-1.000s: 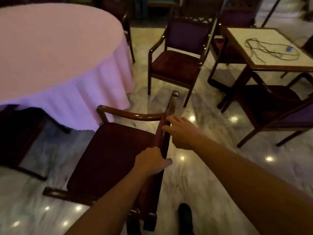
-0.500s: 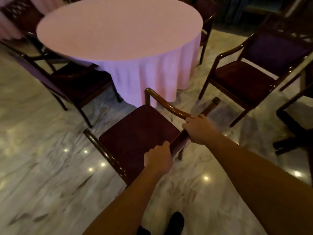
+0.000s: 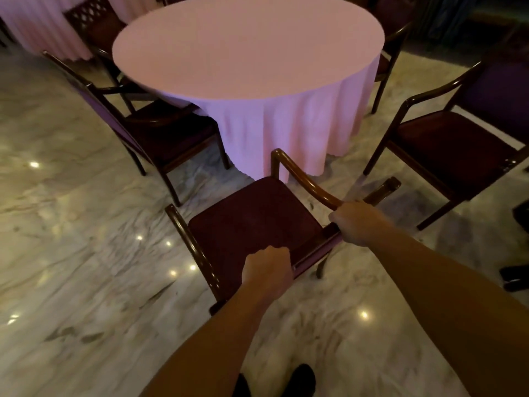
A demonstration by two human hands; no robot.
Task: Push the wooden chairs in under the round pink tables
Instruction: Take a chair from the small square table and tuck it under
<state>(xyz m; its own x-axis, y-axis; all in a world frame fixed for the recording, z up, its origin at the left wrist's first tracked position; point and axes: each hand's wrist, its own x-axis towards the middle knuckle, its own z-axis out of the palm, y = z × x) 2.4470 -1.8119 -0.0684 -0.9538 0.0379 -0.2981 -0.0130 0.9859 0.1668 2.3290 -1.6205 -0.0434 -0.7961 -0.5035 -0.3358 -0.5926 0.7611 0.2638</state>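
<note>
Round pink-draped table (image 3: 246,50) centre frame. Wooden armchair (image 3: 252,222) stands just before its cloth hem, seat facing table, not yet under. Left hand (image 3: 267,272) and right hand (image 3: 356,223) both clasp the chair's top rail.

A banquet hall or restaurant dining room: round desk (image 3: 246,47) draped in pink cloth, matching wooden armchairs (image 3: 446,147) ringed around it, polished marble floor (image 3: 71,253), second draped desk (image 3: 37,27) far left.
</note>
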